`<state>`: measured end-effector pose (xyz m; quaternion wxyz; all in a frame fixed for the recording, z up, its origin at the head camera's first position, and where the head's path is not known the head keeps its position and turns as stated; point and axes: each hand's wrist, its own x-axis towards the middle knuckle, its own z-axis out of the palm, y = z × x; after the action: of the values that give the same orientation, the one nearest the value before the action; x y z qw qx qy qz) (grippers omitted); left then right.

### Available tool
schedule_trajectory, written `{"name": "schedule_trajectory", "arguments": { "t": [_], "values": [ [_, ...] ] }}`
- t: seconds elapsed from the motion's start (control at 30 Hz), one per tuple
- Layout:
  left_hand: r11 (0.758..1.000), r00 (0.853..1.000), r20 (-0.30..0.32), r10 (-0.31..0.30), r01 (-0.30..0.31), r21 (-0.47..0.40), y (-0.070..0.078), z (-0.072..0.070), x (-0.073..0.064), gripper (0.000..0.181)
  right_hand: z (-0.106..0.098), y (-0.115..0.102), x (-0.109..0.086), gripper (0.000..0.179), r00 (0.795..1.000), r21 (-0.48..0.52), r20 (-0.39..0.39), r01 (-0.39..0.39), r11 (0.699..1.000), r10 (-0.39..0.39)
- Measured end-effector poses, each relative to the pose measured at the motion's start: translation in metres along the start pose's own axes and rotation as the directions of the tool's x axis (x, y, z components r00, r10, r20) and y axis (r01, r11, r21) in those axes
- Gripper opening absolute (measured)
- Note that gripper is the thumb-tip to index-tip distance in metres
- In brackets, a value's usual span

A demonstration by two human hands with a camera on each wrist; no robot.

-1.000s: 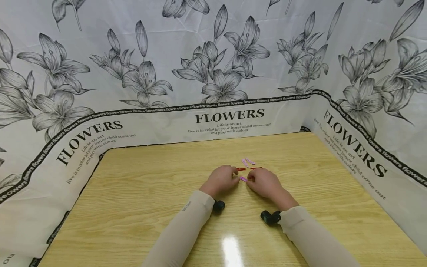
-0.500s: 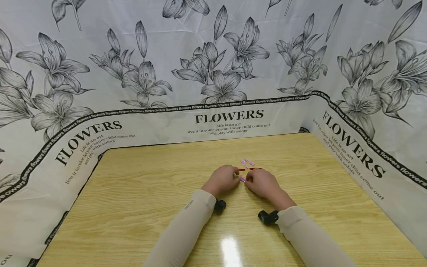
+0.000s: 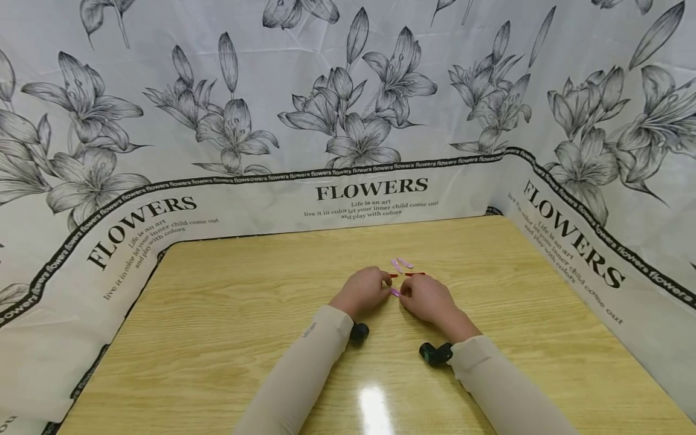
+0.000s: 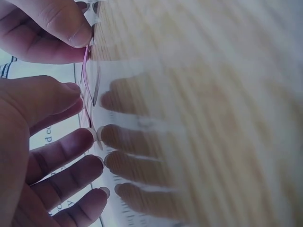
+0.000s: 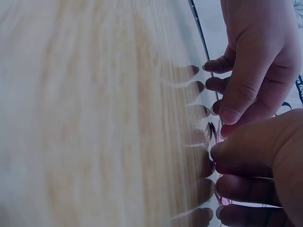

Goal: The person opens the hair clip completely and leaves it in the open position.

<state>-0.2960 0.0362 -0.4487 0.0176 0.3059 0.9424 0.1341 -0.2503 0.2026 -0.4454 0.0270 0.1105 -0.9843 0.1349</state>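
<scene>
Both hands meet over a small group of hair clips on a wooden table in the head view. A slim purple-pink hair clip spans the narrow gap between the fingertips. My right hand pinches its right end between thumb and forefinger. At the other end is my left hand, thumb and forefinger close together on the clip, the other fingers spread down toward the table. In the left wrist view the pink clip looks thin and bowed, partly hidden by fingers. Red clips lie just beyond the hands.
Farther back lie two pale pink clips, angled close to each other. The glossy wooden table reflects the fingers in both wrist views. A white flower-printed cloth walls the table at the back and sides.
The hands stay almost in place around the purple-pink clip, with only a tiny shift of the fingers. The head view has drifted slightly.
</scene>
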Motion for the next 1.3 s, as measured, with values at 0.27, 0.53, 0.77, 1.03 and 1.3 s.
{"name": "schedule_trajectory", "arguments": {
  "t": [0.27,0.53,0.77,1.03,1.3],
  "values": [
    [1.000,1.000,0.009,0.001,-0.001,-0.007,0.0007,-0.0008,0.0007,0.023,-0.0015,-0.0037,-0.0002,0.014,1.000,0.021,-0.001,-0.008,1.000,0.008],
    [1.000,1.000,0.016,0.007,-0.007,-0.013,-0.0006,-0.0022,0.0014,0.022,-0.0013,-0.0039,-0.0012,0.014,1.000,0.044,-0.007,-0.017,0.999,0.017],
    [1.000,0.999,0.040,0.002,0.000,-0.029,-0.0042,-0.0011,0.0035,0.019,-0.0020,-0.0050,-0.0010,0.013,0.999,0.057,0.006,-0.049,0.997,0.049],
    [0.998,0.999,0.031,-0.007,0.009,-0.064,-0.0049,0.0007,0.0038,0.012,-0.0002,-0.0021,-0.0010,0.011,0.998,0.070,0.002,-0.057,0.996,0.057],
    [0.990,1.000,0.023,-0.018,0.021,-0.143,-0.0073,0.0031,0.0035,0.011,0.0012,0.0003,-0.0025,0.010,0.999,0.096,0.010,-0.054,0.994,0.053]
  ]
}}
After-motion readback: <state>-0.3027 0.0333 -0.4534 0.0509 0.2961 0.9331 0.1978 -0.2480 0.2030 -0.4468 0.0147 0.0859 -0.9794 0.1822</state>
